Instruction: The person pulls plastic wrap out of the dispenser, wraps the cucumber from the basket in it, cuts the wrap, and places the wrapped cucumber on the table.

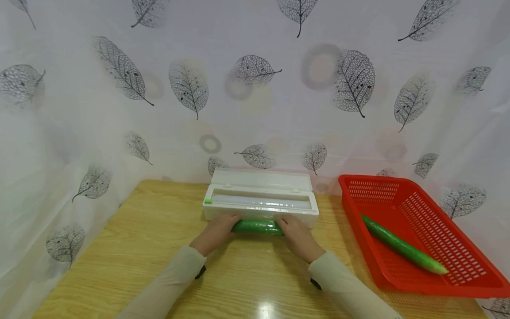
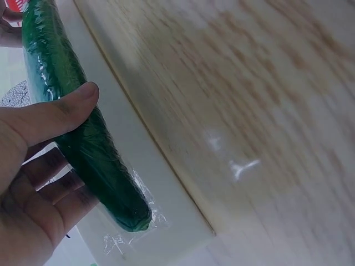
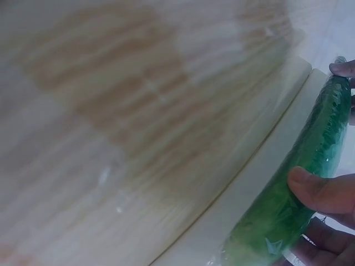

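A green cucumber (image 1: 258, 227) wrapped in clear cling film lies crosswise between both hands, just in front of a white cling film dispenser box (image 1: 260, 215). My left hand (image 1: 219, 230) grips it near one end, thumb on one side and fingers curled on the other. In the left wrist view loose film (image 2: 125, 241) sticks out past the tip of the cucumber (image 2: 83, 133). My right hand (image 1: 296, 235) holds it toward the other end, its thumb pressing the wrapped skin in the right wrist view. The dispenser's lid (image 1: 260, 179) stands raised, showing the film roll (image 1: 260, 201) inside.
To the right stands a red plastic basket (image 1: 406, 188) with a second cucumber (image 1: 404, 248) lying in it. A green cutter piece (image 1: 208, 201) sits at the dispenser's left end. Behind the wooden table (image 1: 159, 226) hangs a leaf-patterned curtain (image 1: 255, 115).
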The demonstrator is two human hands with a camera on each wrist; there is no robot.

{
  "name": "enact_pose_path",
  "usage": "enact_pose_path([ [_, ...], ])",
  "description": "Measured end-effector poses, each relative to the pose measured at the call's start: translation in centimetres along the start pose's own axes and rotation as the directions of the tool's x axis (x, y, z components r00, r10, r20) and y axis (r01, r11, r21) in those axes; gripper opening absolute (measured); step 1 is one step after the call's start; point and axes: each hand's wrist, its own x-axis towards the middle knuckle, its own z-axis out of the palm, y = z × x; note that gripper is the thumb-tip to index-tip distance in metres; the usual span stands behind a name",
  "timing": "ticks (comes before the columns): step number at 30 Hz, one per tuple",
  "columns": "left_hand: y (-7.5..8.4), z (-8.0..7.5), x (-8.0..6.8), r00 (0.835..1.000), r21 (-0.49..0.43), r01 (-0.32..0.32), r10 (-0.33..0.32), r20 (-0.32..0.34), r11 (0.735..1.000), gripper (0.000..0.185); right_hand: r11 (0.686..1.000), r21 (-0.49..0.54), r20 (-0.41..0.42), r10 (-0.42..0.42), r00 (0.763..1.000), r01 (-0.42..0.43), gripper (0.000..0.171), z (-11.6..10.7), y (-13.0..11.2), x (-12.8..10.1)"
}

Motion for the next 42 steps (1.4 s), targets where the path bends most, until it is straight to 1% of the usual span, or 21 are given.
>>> enact_pose_path([
  [10, 0.27, -0.30, -0.09, 1.000, -0.018, 0.022, -0.022, 0.018, 1.000, 0.042, 1.000, 0.006, -0.002, -0.006, 1.000, 0.006, 0.047, 0.02, 0.01, 0.08],
  [20, 0.04, 0.26, -0.08, 1.000, -0.018, 0.023, -0.022, 0.021, 1.000, 0.041, 1.000, 0.019, -0.018, -0.019, 1.000, 0.019, 0.045, 0.39, 0.02, -0.05],
  [29, -0.03, 0.36, -0.14, 0.999, -0.029, 0.022, -0.021, 0.033, 0.999, 0.041, 0.999, 0.032, -0.004, -0.001, 1.000, 0.001, 0.044, 0.40, -0.04, -0.10],
  [34, -0.07, 0.16, -0.15, 0.999, -0.038, 0.015, -0.013, 0.042, 0.999, 0.040, 0.999, 0.042, 0.018, 0.003, 1.000, -0.004, 0.045, 0.31, -0.02, 0.03],
  [40, -0.10, -0.23, -0.28, 0.997, -0.087, 0.029, -0.023, 0.070, 0.996, 0.042, 0.999, 0.044, 0.017, -0.025, 1.000, 0.024, 0.045, 0.09, 0.10, 0.18],
  [42, -0.09, -0.28, -0.36, 0.997, -0.083, 0.032, -0.026, 0.077, 0.996, 0.044, 0.999, 0.033, 0.020, -0.037, 0.999, 0.036, 0.044, -0.10, 0.09, 0.19],
])
